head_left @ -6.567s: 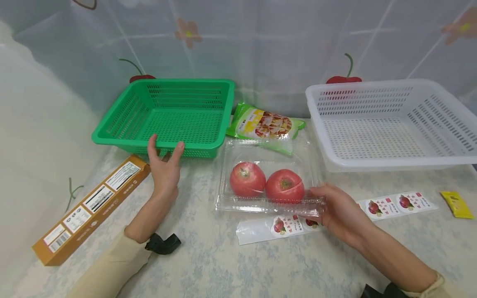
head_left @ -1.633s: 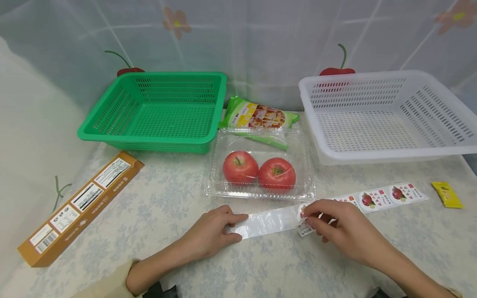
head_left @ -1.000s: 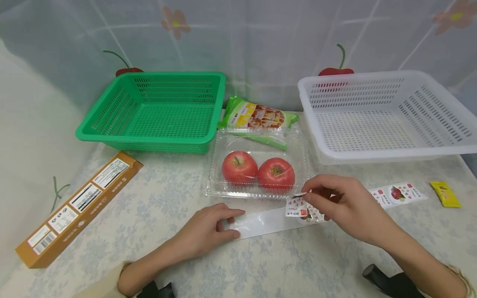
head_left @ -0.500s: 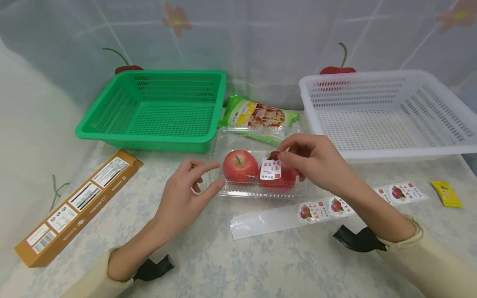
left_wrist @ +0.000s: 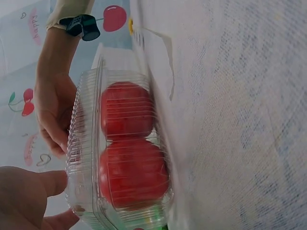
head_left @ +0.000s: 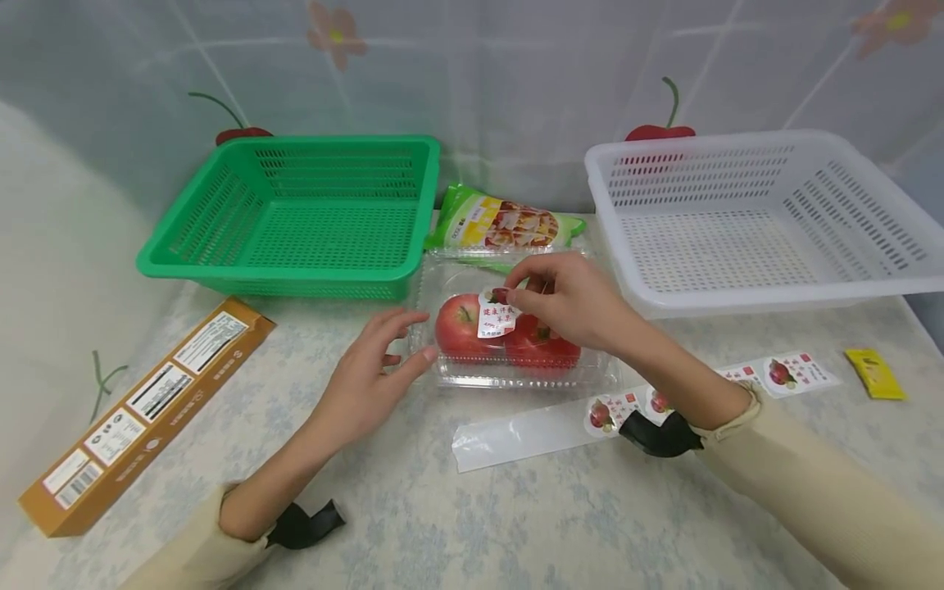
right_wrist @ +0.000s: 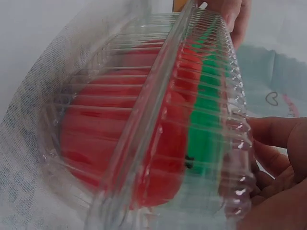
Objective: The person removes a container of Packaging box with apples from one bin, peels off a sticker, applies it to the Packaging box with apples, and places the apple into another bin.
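A clear plastic clamshell box (head_left: 472,380) stands on the table with two red apples (head_left: 457,329) inside. Above its lid my right hand (head_left: 568,297) pinches a white sticker (head_left: 497,319) with red lettering and a fruit picture. Whether the sticker touches the lid I cannot tell. At the box's left side is my left hand (head_left: 369,373), its thumb and fingers spread around the near left corner. The left wrist view shows that hand's thumb (left_wrist: 55,182) close to the box wall. Below the box lies a strip of stickers (head_left: 531,433), its left part bare backing.
A green basket (head_left: 413,283) stands at the back left, a white basket (head_left: 737,300) at the back right. Between them lies a green food packet (head_left: 509,221), partly behind the box. A long orange-brown carton (head_left: 147,418) lies left; a small yellow packet (head_left: 875,374) lies far right.
The right hand has peeled a sticker off the strip and carried it up and left over the box. My left hand has left the strip's end and moved up beside the box.
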Demonstrator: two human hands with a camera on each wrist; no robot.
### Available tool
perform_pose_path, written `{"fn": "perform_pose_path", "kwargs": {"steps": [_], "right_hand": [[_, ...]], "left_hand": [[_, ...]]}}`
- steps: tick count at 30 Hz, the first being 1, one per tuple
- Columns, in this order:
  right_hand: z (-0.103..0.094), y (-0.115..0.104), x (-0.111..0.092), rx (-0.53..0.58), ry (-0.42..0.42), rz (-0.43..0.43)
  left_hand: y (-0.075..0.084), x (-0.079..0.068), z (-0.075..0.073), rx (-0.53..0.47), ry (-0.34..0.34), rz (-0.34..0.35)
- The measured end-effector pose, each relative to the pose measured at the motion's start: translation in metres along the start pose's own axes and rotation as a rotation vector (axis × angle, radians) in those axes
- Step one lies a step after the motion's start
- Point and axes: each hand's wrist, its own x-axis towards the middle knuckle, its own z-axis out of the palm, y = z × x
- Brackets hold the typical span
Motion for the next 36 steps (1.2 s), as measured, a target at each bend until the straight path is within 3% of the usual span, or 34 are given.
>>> {"fn": "perform_pose_path", "kwargs": {"steps": [9, 15, 25, 31, 36], "right_hand": [[0.004, 0.007, 0.006, -0.091, -0.030, -0.021], [0.006, 0.004, 0.006, -0.182, -0.068, 0.015], [0.009, 0.009, 0.001, -0.173, -0.039, 0.017], [0.013, 0.012, -0.009, -0.172, 0.018, -0.043], [0.018, 0.013, -0.014, -0.259, 0.051, -0.135]], "left_hand": [[-0.001, 0.000, 0.001, -0.023, -0.011, -0.015], [0.000, 0.001, 0.001, -0.030, -0.010, -0.017], [0.000, 0.001, 0.002, -0.042, -0.015, -0.007], [0.000, 0.002, 0.003, -0.054, -0.021, -0.012], [0.001, 0.001, 0.002, -0.048, -0.010, -0.015]]}}
